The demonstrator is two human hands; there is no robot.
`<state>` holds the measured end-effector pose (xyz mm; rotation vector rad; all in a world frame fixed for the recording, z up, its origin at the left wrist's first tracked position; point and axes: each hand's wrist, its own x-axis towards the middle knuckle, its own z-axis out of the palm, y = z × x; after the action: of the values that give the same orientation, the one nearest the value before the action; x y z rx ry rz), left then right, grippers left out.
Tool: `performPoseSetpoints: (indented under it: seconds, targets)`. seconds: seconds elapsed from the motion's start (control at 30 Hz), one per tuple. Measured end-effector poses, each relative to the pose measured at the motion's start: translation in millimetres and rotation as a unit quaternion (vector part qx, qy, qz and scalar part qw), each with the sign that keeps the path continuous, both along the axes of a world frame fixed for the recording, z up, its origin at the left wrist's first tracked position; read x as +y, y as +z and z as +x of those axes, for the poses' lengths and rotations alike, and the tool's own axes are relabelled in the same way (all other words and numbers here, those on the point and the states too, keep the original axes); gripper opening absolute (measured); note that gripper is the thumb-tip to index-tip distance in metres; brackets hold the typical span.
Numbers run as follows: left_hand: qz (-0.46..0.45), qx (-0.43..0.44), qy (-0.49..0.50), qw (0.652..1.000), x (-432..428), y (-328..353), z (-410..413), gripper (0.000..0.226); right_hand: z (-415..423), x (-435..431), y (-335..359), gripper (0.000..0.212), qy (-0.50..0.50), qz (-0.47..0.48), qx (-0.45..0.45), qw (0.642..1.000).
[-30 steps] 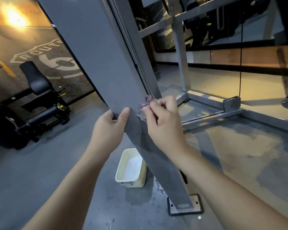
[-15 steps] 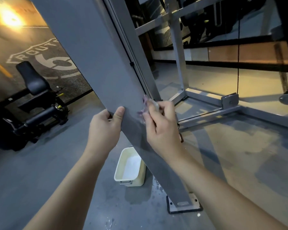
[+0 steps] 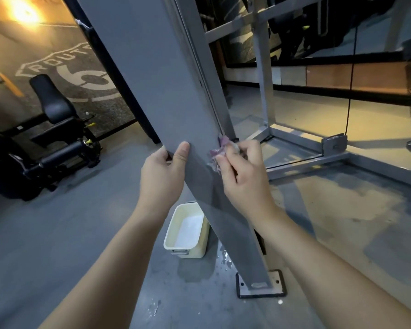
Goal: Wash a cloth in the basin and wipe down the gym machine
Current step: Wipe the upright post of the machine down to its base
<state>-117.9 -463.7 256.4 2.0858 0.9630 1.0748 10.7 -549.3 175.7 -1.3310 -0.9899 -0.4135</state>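
Purple cloth (image 3: 217,151) bunched under the right hand (image 3: 242,172), fingers clamped on it, against the post (image 3: 157,91); post runs eleven to five. Left hand (image 3: 163,173) grips its edge.

Grey floor (image 3: 57,233) with cream basin (image 3: 188,251), water drops (image 3: 224,257), post's base plate (image 3: 261,290).

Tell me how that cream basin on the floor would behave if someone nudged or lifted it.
The basin sits flat on the floor beside the grey post, so it would probably slide rather than tip. It seems to hold pale liquid, so it would likely feel heavy and slosh. Droplets on the floor nearby suggest a slippery patch.
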Motion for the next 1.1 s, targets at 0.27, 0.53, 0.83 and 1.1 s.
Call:
performPoseSetpoints:
  seconds: [0.27,0.53,0.83,1.1]
  targets:
    - [-0.016,0.029,-0.036,0.999,-15,-36,-15,0.028,-6,-32,-113,0.014,0.048,-0.227,0.066,0.970]
    - [-0.069,0.117,-0.065,0.988,-14,-79,-36,0.038,-69,-39,-175,0.040,0.153,-0.272,0.546,0.778]
    - [-0.097,0.103,0.013,0.990,-9,-69,-49,0.042,-84,-1,-74,0.019,0.113,-0.068,0.547,0.827]
    - [-0.041,0.019,-0.049,0.998,-20,-13,-34,0.051,-54,-23,25,0.017,0.059,0.066,0.248,0.965]
